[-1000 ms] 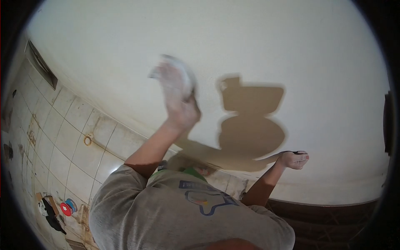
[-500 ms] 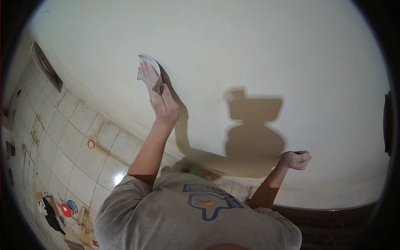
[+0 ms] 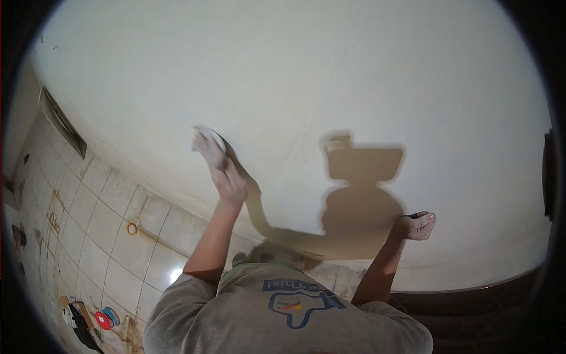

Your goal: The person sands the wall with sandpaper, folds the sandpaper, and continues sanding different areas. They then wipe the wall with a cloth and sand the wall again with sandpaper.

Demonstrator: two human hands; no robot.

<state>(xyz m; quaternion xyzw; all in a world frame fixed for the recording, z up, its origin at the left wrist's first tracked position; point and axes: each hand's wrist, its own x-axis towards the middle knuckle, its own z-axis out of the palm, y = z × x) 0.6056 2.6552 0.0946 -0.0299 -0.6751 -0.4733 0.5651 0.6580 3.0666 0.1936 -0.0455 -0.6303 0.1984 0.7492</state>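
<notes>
My left hand (image 3: 217, 168), whitened with dust, presses a thin pale sheet of sandpaper (image 3: 218, 139) against the off-white wall (image 3: 283, 76). Its fingers lie over the sheet and are smeared by motion; part of the sheet's curved edge shows beyond them. Lower down on the right, my right hand (image 3: 417, 226) is held closed at the wall, its fingers curled and dusty. Whatever may be inside that fist is hidden. Shadows of my head, the headgear and my arms fall on the wall between the hands.
Stained floor tiles (image 3: 127, 248) run along the wall's foot at left. On them lie a red and blue spool (image 3: 105, 320), a tan ring (image 3: 132, 228) and a black item (image 3: 85, 330). A dark surface (image 3: 460, 312) borders the lower right.
My left hand has slid down the wall with the sandpaper. My right hand has stayed in nearly the same place, and the view has shifted slightly.
</notes>
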